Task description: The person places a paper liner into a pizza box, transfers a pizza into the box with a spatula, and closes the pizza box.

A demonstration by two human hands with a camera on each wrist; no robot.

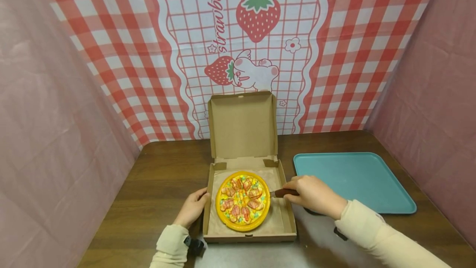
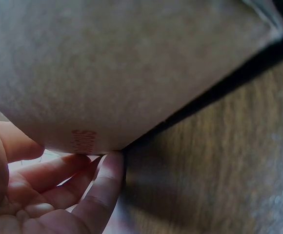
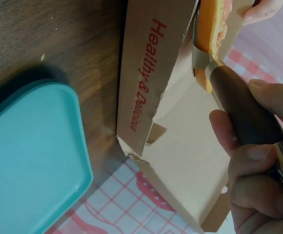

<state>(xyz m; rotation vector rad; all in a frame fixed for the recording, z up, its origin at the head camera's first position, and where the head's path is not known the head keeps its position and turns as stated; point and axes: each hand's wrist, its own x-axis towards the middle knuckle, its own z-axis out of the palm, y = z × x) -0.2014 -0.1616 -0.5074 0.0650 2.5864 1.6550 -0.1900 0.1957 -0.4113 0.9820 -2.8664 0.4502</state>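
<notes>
A right hand (image 1: 314, 195) grips the smooth dark-brown handle of a pizza server (image 3: 244, 105), its metal end meeting the right edge of a round, golden-rimmed pizza (image 1: 243, 202) with bumpy, colorful toppings. The pizza sits on crinkled paper (image 1: 277, 220) inside an open, square cardboard box (image 1: 260, 238). The left hand (image 1: 191, 208) touches the box's left side; whether it pinches the wall is hard to tell. A smooth teal tray (image 1: 353, 179) rests on the wood-grained table (image 1: 167, 168) at right.
</notes>
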